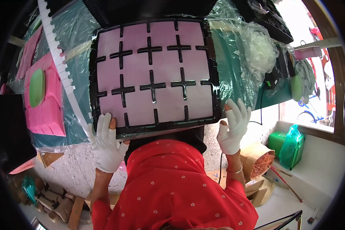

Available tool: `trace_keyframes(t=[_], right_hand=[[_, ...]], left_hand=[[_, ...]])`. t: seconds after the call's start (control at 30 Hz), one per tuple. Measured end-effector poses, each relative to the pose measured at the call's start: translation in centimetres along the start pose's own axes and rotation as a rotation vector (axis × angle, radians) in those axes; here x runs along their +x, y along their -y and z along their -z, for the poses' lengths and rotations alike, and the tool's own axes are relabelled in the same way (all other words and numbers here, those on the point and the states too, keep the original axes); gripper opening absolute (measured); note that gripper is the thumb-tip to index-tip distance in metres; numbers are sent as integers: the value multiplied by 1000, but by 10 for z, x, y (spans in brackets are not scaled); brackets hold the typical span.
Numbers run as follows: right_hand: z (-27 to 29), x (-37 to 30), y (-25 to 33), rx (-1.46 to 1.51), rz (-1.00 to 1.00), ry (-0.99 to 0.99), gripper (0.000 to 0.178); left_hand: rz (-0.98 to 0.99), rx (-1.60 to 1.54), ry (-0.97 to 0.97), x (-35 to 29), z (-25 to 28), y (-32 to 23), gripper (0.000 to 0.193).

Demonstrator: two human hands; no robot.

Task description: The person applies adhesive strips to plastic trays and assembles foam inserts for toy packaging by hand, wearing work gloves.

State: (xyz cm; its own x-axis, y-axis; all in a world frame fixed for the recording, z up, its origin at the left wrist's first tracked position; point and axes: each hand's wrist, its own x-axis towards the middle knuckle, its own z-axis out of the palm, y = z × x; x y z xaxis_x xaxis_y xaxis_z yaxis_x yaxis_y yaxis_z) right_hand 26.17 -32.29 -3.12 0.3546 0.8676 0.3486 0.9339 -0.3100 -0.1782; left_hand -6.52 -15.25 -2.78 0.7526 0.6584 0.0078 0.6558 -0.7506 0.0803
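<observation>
Left hand (106, 147) loosely spread, fingers over near-left corner of black tray (165, 126). Right hand (234, 130) spread by tray's near-right corner; contact cannot be told. Tray on green table (230, 73), at near edge. Left of tray: white notched strip (56, 50), pink stack (53, 107). Right: tabletop, then crumpled plastic (260, 48).

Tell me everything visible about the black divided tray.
The black tray looks like glossy moulded plastic, rectangular, with a raised rim, six cross-shaped dividers and short edge bars. Pink shows across its sections. It lies open side up on the plastic-covered green table. The left hand touches its near-left corner; the right hand is beside the near-right corner, contact unclear.
</observation>
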Motion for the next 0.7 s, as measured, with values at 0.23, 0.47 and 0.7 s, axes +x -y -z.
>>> trace_keyframes(t=[0.23,0.47,0.7], right_hand=[[3,18,33,4,142,316,59],[5,23,28,-148,83,289,55],[2,39,44,-64,149,354,62]], left_hand=[[-61,-23,-29,23,1,-13,73],[2,69,44,22,5,-9,77],[-38,9,21,43,9,-10,84]])
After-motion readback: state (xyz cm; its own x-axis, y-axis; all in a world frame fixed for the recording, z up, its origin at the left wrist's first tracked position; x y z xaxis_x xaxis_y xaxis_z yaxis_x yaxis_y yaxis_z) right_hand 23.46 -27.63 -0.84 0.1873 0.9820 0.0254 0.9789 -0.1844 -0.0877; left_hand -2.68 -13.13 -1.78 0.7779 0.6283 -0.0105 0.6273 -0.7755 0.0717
